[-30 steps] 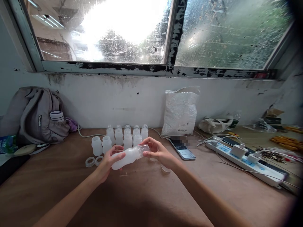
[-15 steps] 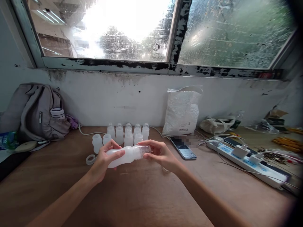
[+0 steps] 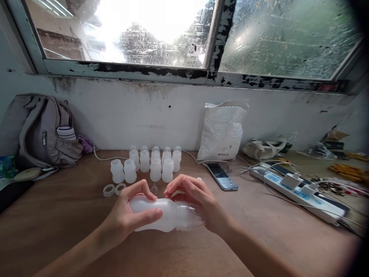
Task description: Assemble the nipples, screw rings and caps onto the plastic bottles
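Note:
A frosted white baby bottle (image 3: 165, 209) lies sideways in the air above the table, its clear cap (image 3: 187, 216) pointing right. My left hand (image 3: 135, 215) is closed round the bottle's body, thumb on the near side. At the other end, my right hand (image 3: 198, 198) curls over the clear cap from behind; its thumb is hidden. Beyond them, several capped frosted bottles (image 3: 155, 168) stand upright in rows, with two uncapped frosted bottles (image 3: 117, 171) on their left. A white ring (image 3: 108, 190) and a clear nipple-shaped piece (image 3: 155, 188) lie nearer to my hands.
A grey backpack (image 3: 43, 130) sits at the left against the wall. At the back stands a white padded bag (image 3: 221, 130), with a phone (image 3: 221, 177) in front. A power strip (image 3: 302, 196) with chargers and cables lies on the right.
The bottle and both hands have come nearer and lower in view. My right hand has shifted from pinching the cap's tip to curling over the cap. A second ring now shows.

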`<act>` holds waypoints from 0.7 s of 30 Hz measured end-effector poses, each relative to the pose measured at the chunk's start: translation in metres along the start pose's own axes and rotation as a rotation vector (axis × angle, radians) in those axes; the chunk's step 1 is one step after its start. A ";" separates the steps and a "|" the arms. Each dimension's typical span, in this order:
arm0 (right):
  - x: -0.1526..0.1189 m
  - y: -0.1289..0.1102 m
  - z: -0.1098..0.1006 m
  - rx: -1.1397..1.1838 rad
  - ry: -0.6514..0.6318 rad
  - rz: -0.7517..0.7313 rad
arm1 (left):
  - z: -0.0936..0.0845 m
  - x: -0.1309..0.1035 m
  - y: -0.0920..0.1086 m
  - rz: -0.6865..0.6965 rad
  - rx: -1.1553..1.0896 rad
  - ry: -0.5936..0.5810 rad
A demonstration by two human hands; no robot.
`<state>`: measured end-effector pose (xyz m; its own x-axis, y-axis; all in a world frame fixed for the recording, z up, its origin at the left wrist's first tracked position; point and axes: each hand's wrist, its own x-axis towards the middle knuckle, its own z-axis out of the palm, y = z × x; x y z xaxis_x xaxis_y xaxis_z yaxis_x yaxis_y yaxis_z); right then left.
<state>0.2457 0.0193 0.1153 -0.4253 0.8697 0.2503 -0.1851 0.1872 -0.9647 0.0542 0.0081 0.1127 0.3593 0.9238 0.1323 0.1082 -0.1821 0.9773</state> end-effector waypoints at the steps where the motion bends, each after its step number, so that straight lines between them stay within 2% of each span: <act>1: 0.001 0.004 0.003 0.043 0.006 0.029 | 0.001 0.000 -0.003 0.000 -0.003 0.004; 4: 0.001 0.011 0.009 0.114 -0.020 0.078 | 0.003 -0.003 -0.006 0.004 -0.008 0.034; 12: -0.002 0.010 0.011 0.130 -0.012 0.073 | 0.010 -0.014 -0.006 0.102 0.068 0.181; 17: -0.005 0.004 0.012 0.111 -0.067 0.096 | 0.013 -0.017 -0.010 0.151 0.079 0.185; 21: -0.004 -0.001 0.011 0.076 -0.063 0.120 | 0.013 -0.012 -0.016 0.121 0.023 0.145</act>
<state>0.2374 0.0108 0.1159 -0.5026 0.8530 0.1405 -0.1952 0.0463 -0.9797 0.0606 -0.0044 0.0931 0.2337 0.9333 0.2727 0.0945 -0.3010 0.9489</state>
